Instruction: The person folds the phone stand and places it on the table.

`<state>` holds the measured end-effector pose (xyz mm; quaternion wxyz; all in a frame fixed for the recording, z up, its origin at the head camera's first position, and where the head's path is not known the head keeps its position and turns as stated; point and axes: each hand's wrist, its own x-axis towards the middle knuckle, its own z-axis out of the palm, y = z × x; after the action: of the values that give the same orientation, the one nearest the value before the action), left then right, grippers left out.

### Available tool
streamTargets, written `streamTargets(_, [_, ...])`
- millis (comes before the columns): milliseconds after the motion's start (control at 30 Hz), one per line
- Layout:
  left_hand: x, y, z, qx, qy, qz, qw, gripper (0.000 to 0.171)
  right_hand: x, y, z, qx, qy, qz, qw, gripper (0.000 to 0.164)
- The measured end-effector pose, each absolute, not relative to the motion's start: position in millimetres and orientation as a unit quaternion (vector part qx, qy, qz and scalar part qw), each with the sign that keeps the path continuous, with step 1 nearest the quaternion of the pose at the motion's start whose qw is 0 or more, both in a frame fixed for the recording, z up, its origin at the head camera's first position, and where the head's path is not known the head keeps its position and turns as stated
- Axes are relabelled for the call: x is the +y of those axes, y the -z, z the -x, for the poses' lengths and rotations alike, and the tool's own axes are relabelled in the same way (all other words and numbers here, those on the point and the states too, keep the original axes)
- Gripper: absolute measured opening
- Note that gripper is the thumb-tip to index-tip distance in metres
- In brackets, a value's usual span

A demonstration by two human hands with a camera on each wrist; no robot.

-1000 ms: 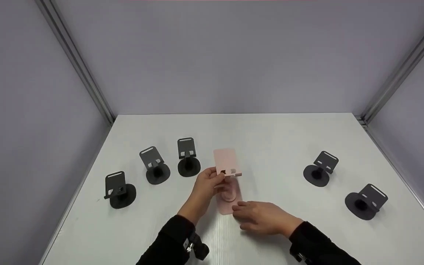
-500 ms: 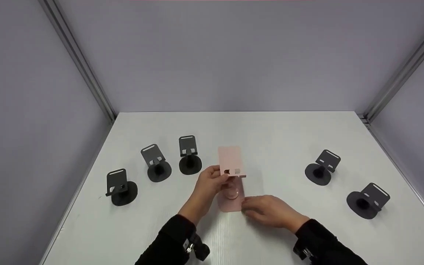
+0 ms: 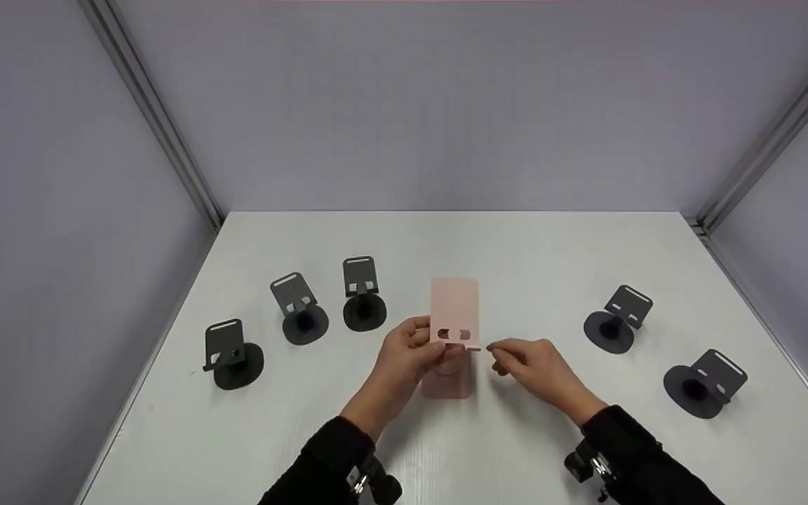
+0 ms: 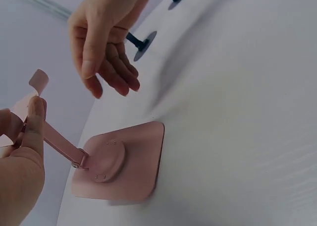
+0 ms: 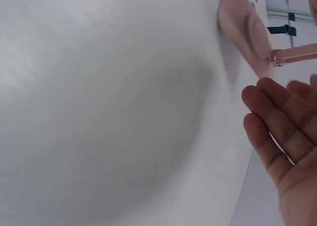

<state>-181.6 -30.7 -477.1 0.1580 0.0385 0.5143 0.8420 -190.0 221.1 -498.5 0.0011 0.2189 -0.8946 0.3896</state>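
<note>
A pink phone stand [image 3: 454, 301] stands at the middle of the table, its flat base [image 4: 133, 161] on the tabletop and its plate raised on a hinged arm [image 4: 62, 144]. My left hand [image 3: 400, 361] pinches the lower left of the plate between thumb and fingers. Apart from the stand, just to its right, hovers my right hand [image 3: 541, 368], fingers loosely bent with nothing in them. The right wrist view shows this right hand [image 5: 287, 127] with its fingers extended near the base. Part of the arm is hidden behind the plate in the head view.
Black phone stands are spread on the white table [image 3: 530, 245]: a left one [image 3: 234, 354], two farther back [image 3: 299, 308], [image 3: 363, 298], and two at the right [image 3: 618, 319], [image 3: 705, 384]. Grey walls rise behind and at both sides.
My right hand has left the base's right edge and risen beside the plate. The pink stand has shifted slightly right and turned to face me squarely, still in my left hand.
</note>
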Motion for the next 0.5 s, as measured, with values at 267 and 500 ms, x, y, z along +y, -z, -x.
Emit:
streamTargets(267, [-25.9, 476.0, 175.3, 0.543, -0.822, -0.072, 0.156, 0.048, 215.0, 463.3, 203.9, -0.813, -0.573, -0.083, -0.055, 0.044])
streamTargets(500, [-21.7, 476.8, 172.7, 0.564, -0.806, -0.102, 0.148, 0.057, 210.5, 444.7, 207.3, -0.765, -0.638, -0.065, -0.052, 0.043])
